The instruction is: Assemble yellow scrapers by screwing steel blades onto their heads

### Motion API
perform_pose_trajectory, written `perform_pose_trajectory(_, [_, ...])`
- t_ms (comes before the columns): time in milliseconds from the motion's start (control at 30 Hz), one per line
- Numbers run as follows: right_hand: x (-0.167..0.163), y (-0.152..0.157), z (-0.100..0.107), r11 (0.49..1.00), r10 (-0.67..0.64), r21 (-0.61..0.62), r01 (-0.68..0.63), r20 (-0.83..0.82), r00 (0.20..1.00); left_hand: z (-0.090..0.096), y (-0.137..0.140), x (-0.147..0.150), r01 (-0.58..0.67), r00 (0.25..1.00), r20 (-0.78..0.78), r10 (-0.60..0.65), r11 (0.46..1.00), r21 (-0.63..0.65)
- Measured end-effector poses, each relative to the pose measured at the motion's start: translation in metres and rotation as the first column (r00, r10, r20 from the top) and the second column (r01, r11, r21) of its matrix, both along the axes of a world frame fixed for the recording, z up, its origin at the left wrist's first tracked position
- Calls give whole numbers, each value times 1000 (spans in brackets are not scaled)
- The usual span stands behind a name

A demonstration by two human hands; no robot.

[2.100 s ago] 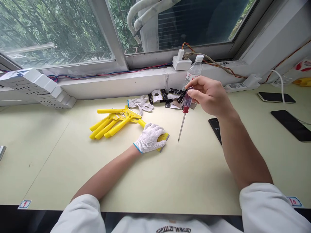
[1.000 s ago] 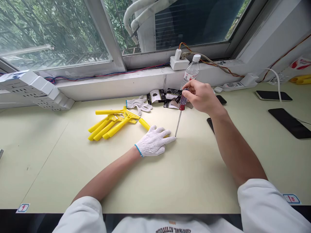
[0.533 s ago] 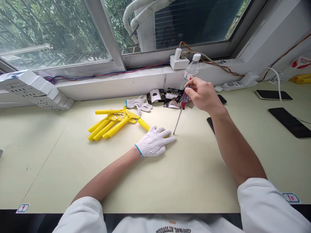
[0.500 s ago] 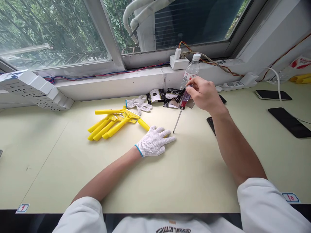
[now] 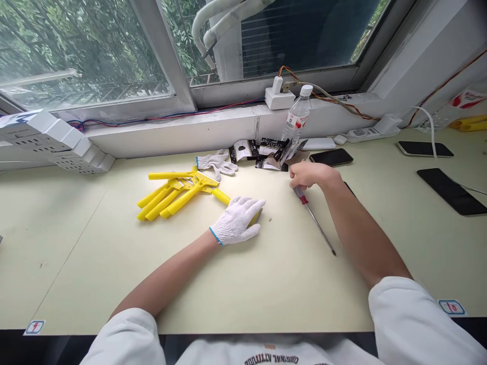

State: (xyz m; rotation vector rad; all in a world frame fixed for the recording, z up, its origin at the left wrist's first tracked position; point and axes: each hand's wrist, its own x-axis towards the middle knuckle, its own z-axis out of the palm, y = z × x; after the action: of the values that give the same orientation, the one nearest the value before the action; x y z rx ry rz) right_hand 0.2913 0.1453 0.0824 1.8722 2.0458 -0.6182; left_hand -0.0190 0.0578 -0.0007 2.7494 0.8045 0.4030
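My left hand point(image 5: 236, 221), in a white knit glove with blue trim, rests on a yellow scraper point(image 5: 221, 196), its fingers curled over the head. Much of the scraper is hidden beneath the glove, though the handle sticks out at the upper left. Just right of the glove lies a tiny piece point(image 5: 270, 219) that looks like a screw. My bare right hand point(image 5: 311, 175) grips the handle of a screwdriver point(image 5: 319, 226), whose shaft slants towards me, low over or on the table. Several more yellow scrapers point(image 5: 178, 195) lie piled on the left.
A spare glove point(image 5: 217, 163) lies behind the scrapers. Black-and-white packaging point(image 5: 266, 154) and a plastic bottle point(image 5: 297, 120) stand near the sill. Phones point(image 5: 332, 157) and a power strip point(image 5: 371, 133) are at the right; white boxes point(image 5: 57, 142) are at the far left.
My right hand has come down, and the screwdriver's tip has swung from beside the glove to the right, towards me. My left fingers have drawn back, uncovering the scraper's edge and the tiny piece.
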Motion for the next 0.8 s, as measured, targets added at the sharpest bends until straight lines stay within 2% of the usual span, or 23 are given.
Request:
perform_pose_trajectory(100, [-5, -1, 0, 998, -57, -38, 59, 47, 997, -1, 7, -8, -72, 996, 56, 72, 997, 3])
perform_pose_trajectory(233, [-15, -13, 13, 989, -99, 118, 88, 94, 991, 2, 25, -26, 56, 998, 18, -55, 998, -17])
perform_pose_trajectory(333, [-34, -32, 20, 992, 22, 121, -25, 21, 1000, 0, 36, -36, 76, 997, -18, -75, 997, 21])
perform_pose_trajectory(400, [-52, -45, 17, 978, 199, -31, -204, -107, 974, -4, 38, -40, 57, 997, -51, -54, 996, 69])
perform_pose_trajectory(467, [-70, -54, 8, 926, 299, -182, -331, -179, 937, -7, 38, -41, 38, 995, -91, -28, 993, 115])
perform_pose_trajectory(500, [-76, -57, 2, 910, 328, -211, -358, -165, 930, -8, 37, -42, 28, 994, -108, -13, 991, 134])
perform_pose_trajectory(633, [-83, -56, -20, 904, 367, -175, -389, -148, 918, -10, 36, -47, -10, 998, -67, 22, 984, 176])
perform_pose_trajectory(800, [-77, -48, -30, 904, 404, -66, -421, -182, 896, -16, 37, -54, -108, 979, 196, 60, 964, 245])
